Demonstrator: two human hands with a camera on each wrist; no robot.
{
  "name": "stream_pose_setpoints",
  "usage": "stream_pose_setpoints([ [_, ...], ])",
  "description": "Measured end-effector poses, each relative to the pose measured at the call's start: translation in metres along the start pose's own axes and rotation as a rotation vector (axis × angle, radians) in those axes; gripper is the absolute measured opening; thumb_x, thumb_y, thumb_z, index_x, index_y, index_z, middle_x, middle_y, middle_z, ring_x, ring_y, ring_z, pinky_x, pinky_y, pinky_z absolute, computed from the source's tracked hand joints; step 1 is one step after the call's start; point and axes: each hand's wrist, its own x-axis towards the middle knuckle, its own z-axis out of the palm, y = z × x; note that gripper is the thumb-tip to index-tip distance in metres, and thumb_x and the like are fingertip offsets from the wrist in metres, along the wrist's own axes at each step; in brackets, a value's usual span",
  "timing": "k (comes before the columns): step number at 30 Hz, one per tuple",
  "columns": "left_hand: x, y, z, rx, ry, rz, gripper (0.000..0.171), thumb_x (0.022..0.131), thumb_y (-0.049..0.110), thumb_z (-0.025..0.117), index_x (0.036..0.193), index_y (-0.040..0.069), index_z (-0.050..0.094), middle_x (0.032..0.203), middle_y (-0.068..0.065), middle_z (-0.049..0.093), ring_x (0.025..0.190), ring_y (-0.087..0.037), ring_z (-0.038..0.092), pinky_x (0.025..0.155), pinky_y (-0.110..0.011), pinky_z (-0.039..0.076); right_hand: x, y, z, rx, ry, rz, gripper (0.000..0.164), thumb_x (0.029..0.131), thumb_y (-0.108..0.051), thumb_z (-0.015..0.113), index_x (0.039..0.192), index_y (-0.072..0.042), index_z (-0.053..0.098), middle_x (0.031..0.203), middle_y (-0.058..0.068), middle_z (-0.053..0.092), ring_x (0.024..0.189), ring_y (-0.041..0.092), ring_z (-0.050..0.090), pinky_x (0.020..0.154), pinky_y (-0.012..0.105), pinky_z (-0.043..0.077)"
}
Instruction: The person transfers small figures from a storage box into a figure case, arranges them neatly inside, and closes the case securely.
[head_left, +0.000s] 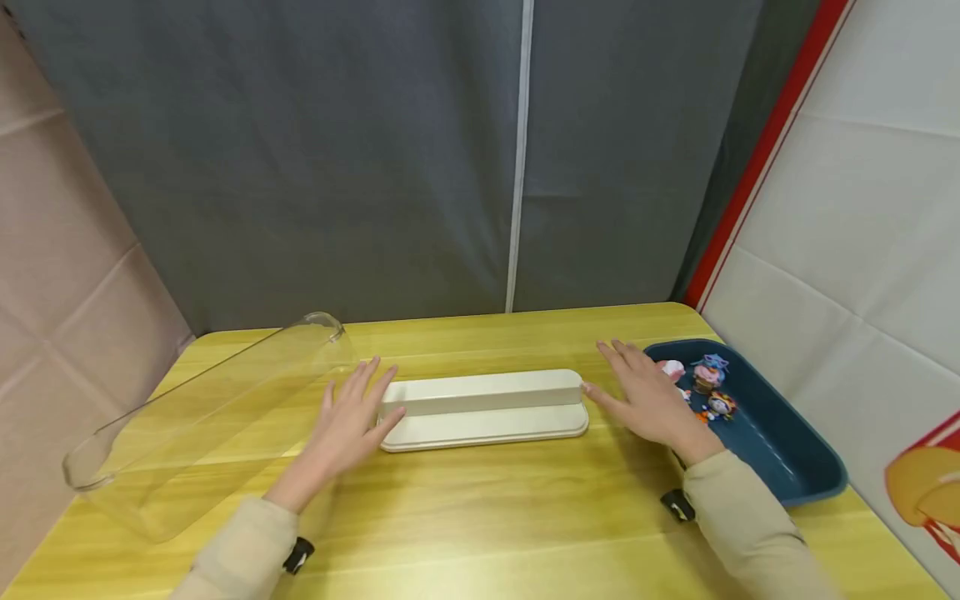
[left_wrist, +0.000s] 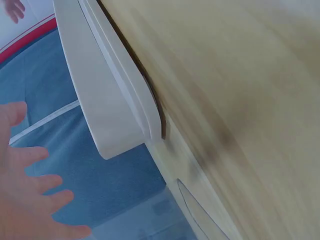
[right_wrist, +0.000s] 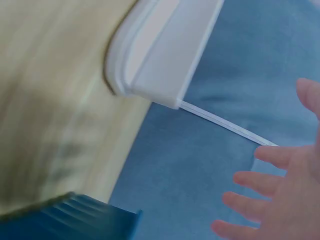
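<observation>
A long white stepped base (head_left: 480, 407) with rounded corners lies flat on the wooden table. Its raised back step also shows in the left wrist view, where the white base (left_wrist: 102, 80) runs upward. My left hand (head_left: 347, 425) is spread beside its left end, fingers straight and holding nothing. By the right end hovers my right hand (head_left: 648, 396), likewise spread and holding nothing. Whether either hand touches the base I cannot tell. To the left of my left hand lies a clear plastic cover (head_left: 217, 408), long and box-like.
At the right stands a dark blue tray (head_left: 780, 442) holding several small colourful figurines (head_left: 708, 373), partly behind my right hand. A grey curtain (head_left: 360, 167) hangs behind the table (head_left: 480, 517). Pale cloth walls close off both sides.
</observation>
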Motion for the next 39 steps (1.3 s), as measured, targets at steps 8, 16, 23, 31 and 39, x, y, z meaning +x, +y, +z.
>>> stream_pose_setpoints([
  [8, 0.004, -0.010, 0.003, -0.084, 0.047, -0.003, 0.044, 0.092, 0.032, 0.045, 0.130, 0.010, 0.042, 0.139, -0.016, 0.024, 0.123, -0.036, 0.025, 0.093, -0.060, 0.016, 0.000, 0.004, -0.031, 0.100, -0.029, 0.032, 0.068, 0.089, -0.048, 0.041, 0.139, -0.006, 0.023, 0.140, 0.023, 0.018, 0.124, 0.042, 0.016, 0.093, 0.060, 0.016],
  [16, 0.006, -0.018, 0.011, -0.104, 0.056, -0.025, 0.037, 0.092, 0.021, 0.046, 0.126, 0.006, 0.047, 0.130, -0.019, 0.038, 0.115, -0.037, 0.037, 0.088, -0.055, 0.031, -0.001, 0.019, -0.056, 0.255, -0.072, 0.096, 0.063, 0.092, -0.048, 0.032, 0.138, -0.005, 0.024, 0.138, 0.022, 0.024, 0.119, 0.040, 0.029, 0.091, 0.059, 0.022],
  [23, 0.007, -0.024, 0.018, -0.107, 0.053, -0.033, 0.034, 0.090, 0.015, 0.050, 0.123, 0.004, 0.050, 0.115, -0.014, 0.052, 0.103, -0.033, 0.049, 0.080, -0.049, 0.040, -0.005, 0.043, -0.067, 0.413, -0.073, 0.078, 0.057, 0.095, -0.040, 0.030, 0.138, -0.003, 0.023, 0.138, 0.021, 0.025, 0.121, 0.041, 0.026, 0.089, 0.060, 0.023],
  [31, 0.007, -0.028, 0.021, -0.096, 0.053, -0.042, 0.031, 0.088, 0.015, 0.054, 0.117, 0.003, 0.055, 0.110, -0.013, 0.054, 0.098, -0.031, 0.052, 0.077, -0.048, 0.042, -0.009, 0.064, -0.074, 0.443, 0.002, 0.074, 0.049, 0.097, -0.031, 0.030, 0.137, -0.003, 0.028, 0.132, 0.024, 0.034, 0.119, 0.041, 0.029, 0.090, 0.060, 0.021],
  [39, 0.008, -0.031, 0.022, -0.094, 0.074, -0.045, 0.028, 0.087, 0.016, 0.056, 0.113, 0.004, 0.057, 0.108, -0.012, 0.056, 0.095, -0.031, 0.054, 0.075, -0.047, 0.043, -0.013, 0.090, -0.071, 0.500, 0.032, 0.135, 0.052, 0.096, -0.031, 0.034, 0.133, 0.005, 0.030, 0.128, 0.029, 0.035, 0.117, 0.042, 0.027, 0.088, 0.061, 0.021],
])
